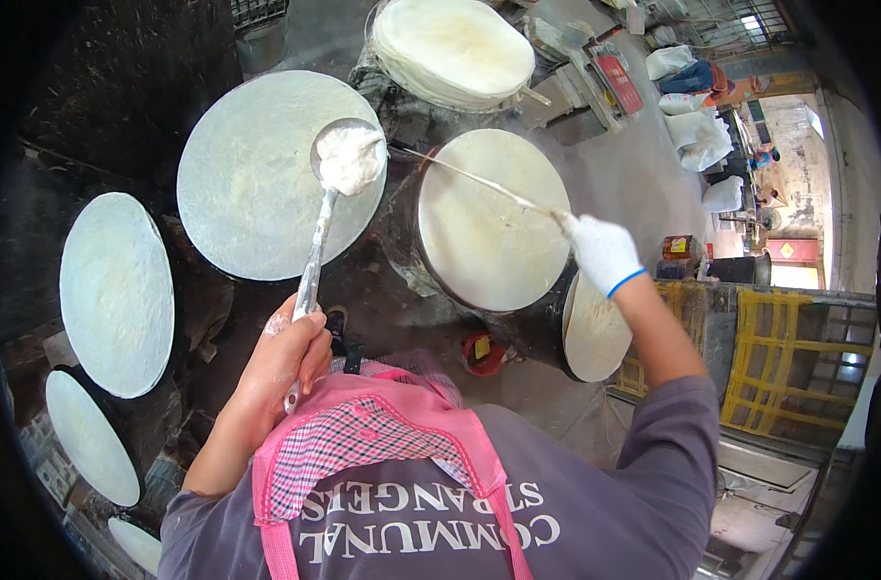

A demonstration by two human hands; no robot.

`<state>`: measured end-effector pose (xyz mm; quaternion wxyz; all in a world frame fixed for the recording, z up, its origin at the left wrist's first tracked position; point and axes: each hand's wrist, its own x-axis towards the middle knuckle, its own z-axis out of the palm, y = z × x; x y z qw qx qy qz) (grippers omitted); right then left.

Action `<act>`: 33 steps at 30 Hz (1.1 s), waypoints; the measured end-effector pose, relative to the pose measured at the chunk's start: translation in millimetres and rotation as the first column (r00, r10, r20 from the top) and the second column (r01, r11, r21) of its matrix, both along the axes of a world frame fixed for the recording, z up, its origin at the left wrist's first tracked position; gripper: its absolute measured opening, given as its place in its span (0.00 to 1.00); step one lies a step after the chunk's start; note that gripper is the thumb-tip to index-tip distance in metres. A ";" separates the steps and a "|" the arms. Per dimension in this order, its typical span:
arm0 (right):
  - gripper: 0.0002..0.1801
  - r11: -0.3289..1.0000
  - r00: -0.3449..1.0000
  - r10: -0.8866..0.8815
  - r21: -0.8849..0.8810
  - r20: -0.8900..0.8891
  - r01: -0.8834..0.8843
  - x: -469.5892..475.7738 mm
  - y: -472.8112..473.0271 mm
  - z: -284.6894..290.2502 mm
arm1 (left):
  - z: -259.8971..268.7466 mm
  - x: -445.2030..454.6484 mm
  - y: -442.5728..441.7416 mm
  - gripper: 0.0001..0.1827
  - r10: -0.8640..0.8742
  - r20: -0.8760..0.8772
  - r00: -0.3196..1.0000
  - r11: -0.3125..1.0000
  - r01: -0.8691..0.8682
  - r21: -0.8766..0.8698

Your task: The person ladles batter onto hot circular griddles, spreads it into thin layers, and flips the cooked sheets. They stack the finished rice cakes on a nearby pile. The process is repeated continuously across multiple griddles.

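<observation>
A long-handled ladle (pixel 311 268) is in my bare left hand (pixel 287 355), which has white smears on it. Thick white batter (pixel 350 158) fills its bowl, held over a large round griddle covered by a pale flat sheet (pixel 259 174). My right hand (pixel 604 254), in a white knit glove with a blue cuff, grips a thin stick (pixel 498 187). That stick slants across a second round pale sheet (pixel 495 239) on a drum-like stove. Whether the stick touches the sheet, I cannot tell. Its far tip ends near the first griddle's edge.
More round griddles with pale sheets (pixel 118 293) curve along the left, another (pixel 596 330) beside my right arm. A stack of round flat sheets (pixel 451 51) stands at the back. A red container (pixel 482 354) sits on the floor. White sacks (pixel 701 138) lie far right.
</observation>
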<state>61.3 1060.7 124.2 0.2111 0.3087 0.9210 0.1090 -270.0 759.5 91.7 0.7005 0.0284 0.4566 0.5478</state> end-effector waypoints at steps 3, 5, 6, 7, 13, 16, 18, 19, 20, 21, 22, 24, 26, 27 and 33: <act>0.22 0.991 0.991 0.130 0.030 -0.023 -0.129 -27.5 34.1 25.6 | -1.4 -7.9 6.5 0.06 0.005 0.036 0.999 1.000 -0.004 -0.018; 0.17 0.999 0.999 0.022 -0.025 0.047 -0.020 -36.6 58.8 34.0 | -2.4 -11.2 10.0 0.06 0.011 0.062 0.998 0.999 -0.009 -0.032; 0.16 0.999 0.995 -0.045 -0.020 0.094 0.047 -36.2 71.6 37.8 | -2.9 -12.6 11.5 0.06 0.014 0.076 0.997 0.999 -0.012 -0.038; 0.16 0.995 0.988 -0.092 -0.018 0.125 0.095 -32.1 84.9 42.2 | -3.2 -14.2 13.1 0.06 0.020 0.098 0.995 0.999 -0.015 -0.045; 0.17 0.942 0.881 -0.316 0.004 0.352 0.336 28.5 127.6 38.2 | -5.7 -18.7 23.5 0.07 -0.031 0.089 0.996 0.999 0.033 -0.023; 0.16 0.914 0.832 -0.374 0.010 0.410 0.406 62.5 115.1 33.2 | -3.3 -16.9 27.2 0.07 -0.035 0.095 0.995 0.999 0.039 -0.034; 0.17 0.870 0.846 -0.484 0.016 0.223 0.493 79.5 100.7 26.6 | -0.9 -12.6 30.0 0.07 -0.046 0.103 0.994 0.997 0.053 -0.062; 0.17 0.836 0.825 -0.546 0.021 0.143 0.549 86.4 94.7 24.8 | 0.3 -8.3 31.8 0.07 -0.051 0.105 0.993 0.997 0.056 -0.049; 0.18 0.825 0.824 -0.565 -0.011 0.038 0.565 90.5 91.4 21.6 | 1.6 -2.9 33.7 0.07 -0.053 0.105 0.993 0.996 0.060 -0.066; 0.18 0.831 0.829 -0.557 -0.051 -0.055 0.555 93.0 87.8 18.8 | 3.1 2.5 35.4 0.07 -0.051 0.114 0.992 0.996 0.059 -0.067; 0.19 0.826 0.815 -0.563 -0.072 -0.137 0.558 94.0 84.6 15.6 | 4.4 9.3 36.9 0.07 -0.051 0.115 0.992 0.996 0.060 -0.072; 0.18 0.855 0.804 -0.515 -0.112 -0.297 0.507 89.6 78.8 9.1 | 6.6 22.5 40.4 0.07 -0.038 0.135 0.990 0.998 0.045 -0.052; 0.18 0.885 0.846 -0.465 -0.092 -0.260 0.457 78.9 72.3 2.9 | 8.7 39.5 42.0 0.08 -0.025 0.122 0.992 0.997 0.034 -0.067; 0.18 0.907 0.870 -0.420 -0.087 -0.259 0.412 72.1 68.3 -0.6 | 9.7 48.7 42.0 0.08 -0.018 0.113 0.993 0.996 0.027 -0.082; 0.17 0.968 0.955 -0.247 -0.080 -0.161 0.237 46.3 69.0 -23.1 | 22.9 99.6 36.4 0.09 0.017 0.161 0.987 0.997 -0.005 -0.075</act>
